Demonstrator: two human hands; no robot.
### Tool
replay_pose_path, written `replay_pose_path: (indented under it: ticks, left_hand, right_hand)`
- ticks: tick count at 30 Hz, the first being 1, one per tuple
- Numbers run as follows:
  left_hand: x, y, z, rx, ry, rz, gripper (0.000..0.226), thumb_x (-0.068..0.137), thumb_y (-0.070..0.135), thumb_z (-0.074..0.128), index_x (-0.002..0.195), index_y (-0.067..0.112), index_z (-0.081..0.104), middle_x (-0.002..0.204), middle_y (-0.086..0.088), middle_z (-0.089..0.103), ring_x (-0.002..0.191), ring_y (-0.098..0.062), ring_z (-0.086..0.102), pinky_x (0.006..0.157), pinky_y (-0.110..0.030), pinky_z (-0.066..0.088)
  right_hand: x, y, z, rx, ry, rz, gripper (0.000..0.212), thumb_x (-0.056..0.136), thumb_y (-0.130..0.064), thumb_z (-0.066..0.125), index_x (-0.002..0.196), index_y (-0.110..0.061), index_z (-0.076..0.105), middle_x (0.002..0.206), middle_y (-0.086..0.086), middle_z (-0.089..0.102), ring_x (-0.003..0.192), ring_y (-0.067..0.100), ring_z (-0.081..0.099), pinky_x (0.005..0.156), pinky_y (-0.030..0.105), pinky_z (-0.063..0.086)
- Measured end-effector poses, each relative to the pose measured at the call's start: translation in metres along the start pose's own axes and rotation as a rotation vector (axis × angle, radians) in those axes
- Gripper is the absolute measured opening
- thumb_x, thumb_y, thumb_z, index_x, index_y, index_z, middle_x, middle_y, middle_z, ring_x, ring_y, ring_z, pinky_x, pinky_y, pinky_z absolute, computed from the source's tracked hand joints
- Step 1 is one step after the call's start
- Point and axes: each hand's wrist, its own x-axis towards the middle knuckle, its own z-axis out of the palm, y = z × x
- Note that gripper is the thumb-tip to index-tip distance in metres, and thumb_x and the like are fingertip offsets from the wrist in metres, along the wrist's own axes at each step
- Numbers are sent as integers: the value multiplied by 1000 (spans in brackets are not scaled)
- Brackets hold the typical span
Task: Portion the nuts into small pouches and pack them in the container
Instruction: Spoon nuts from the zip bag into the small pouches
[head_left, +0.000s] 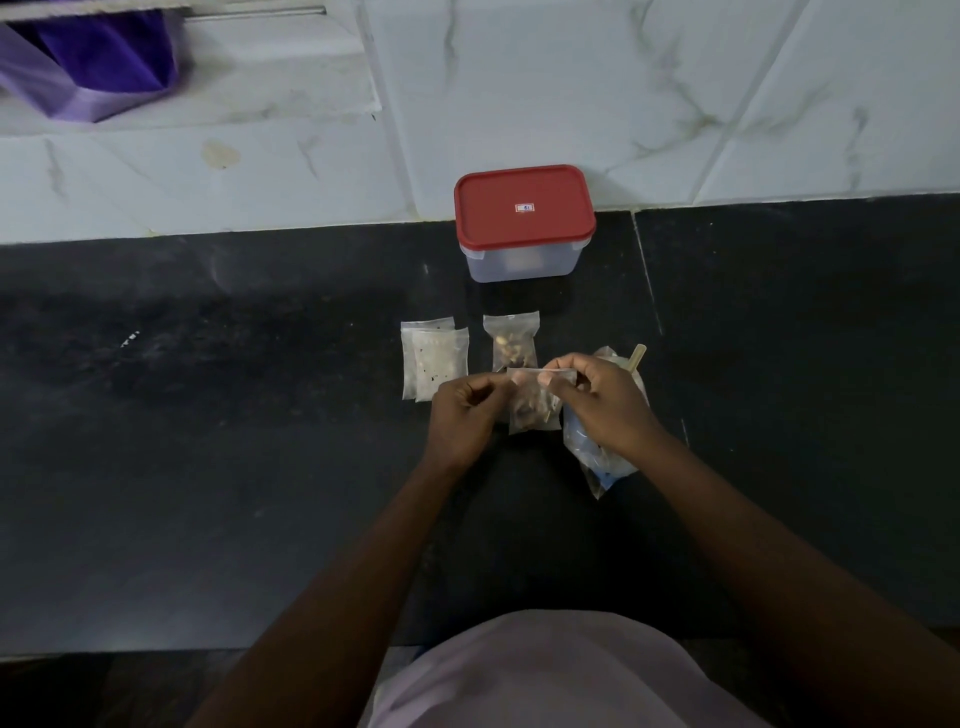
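Observation:
A small clear pouch (534, 408) with nuts in its lower half hangs between my hands. My right hand (602, 402) pinches its top strip at the right end. My left hand (462, 415) has its fingers curled at the strip's left end; whether they grip it I cannot tell. Behind it a filled nut pouch (513, 343) lies flat on the black counter (234, 441). Two overlapping pouches (434, 358), pale inside, lie to the left. A clear container (524, 260) with a red lid (523, 208) on it stands at the back by the wall.
A larger crumpled plastic bag (605, 462) lies under my right wrist, with a wooden stick (636, 357) poking out behind it. A purple bag (98, 62) sits on the ledge at the far left. White marble tiles (727, 104) back the counter.

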Motion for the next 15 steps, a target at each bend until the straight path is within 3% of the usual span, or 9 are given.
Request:
replay_pose_path:
  ticks: [3,7,11,15]
  left_hand:
    - [4,-3,-7,37,6,26,20,102,14,60,103,3,77,93,-5,78,89,-19,75,78,-27,58]
    - [9,-3,-11,40,14,26,22,102,19,61,102,2,76,94,-7,78,92,-21,74,83,-33,60]
    - [13,-2,-12,49,65,22,23,101,20,63,96,1,76,92,-10,77,91,-26,73,83,-37,59]
    - [16,-3,-13,47,60,3,24,101,21,62,95,1,75,91,-9,77,89,-25,73,83,-38,60]
  right_hand:
    - [1,-1,1,61,13,18,13,94,-29,72,103,-20,75,85,-4,72,71,-1,63,66,12,47]
    - [5,-1,0,136,34,34,13,87,-29,79,99,-24,79,89,5,76,84,16,72,78,28,58]
    - [9,0,-3,197,61,18,11,86,-20,82,96,-17,79,85,-3,78,83,11,75,76,21,59]
    - [13,-1,-6,163,57,21,6,86,-22,81,88,-26,78,81,-8,77,79,10,73,71,16,57]
